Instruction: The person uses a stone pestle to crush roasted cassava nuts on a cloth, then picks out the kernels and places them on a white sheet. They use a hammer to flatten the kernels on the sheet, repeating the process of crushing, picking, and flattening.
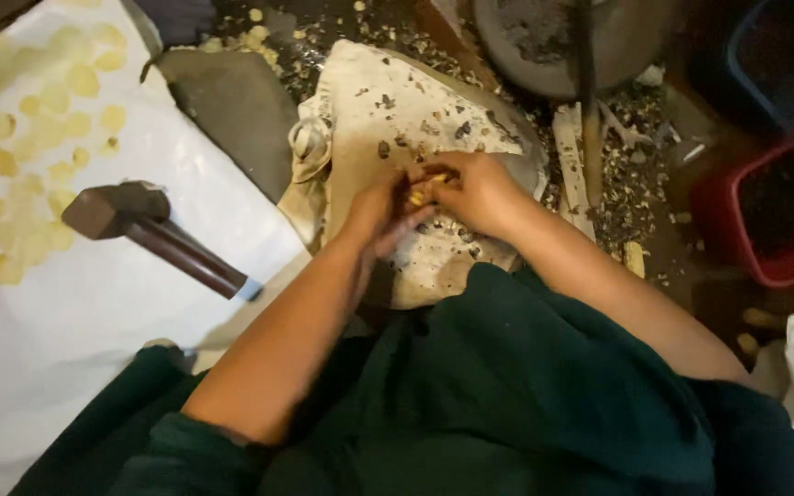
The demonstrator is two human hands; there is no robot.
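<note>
My left hand (pixel 380 213) and my right hand (pixel 475 191) meet over a dirty white cloth (pixel 388 119) spread on a stone. Between the fingers of both hands sits a small yellow piece (pixel 418 195), pinched from both sides. Dark shell fragments (pixel 452 234) lie scattered on the cloth around my hands. A hammer (pixel 144 230) with a dark head and brown handle rests on a white sheet (pixel 75 312) to the left, apart from my hands.
Several pale yellow flat pieces (pixel 43 138) lie spread on the white sheet at the upper left. A grey flat stone (pixel 232 110) sits beside the cloth. A round stone bowl (pixel 553 46) stands at the top, a red tub (pixel 774 220) at the right. Debris covers the ground.
</note>
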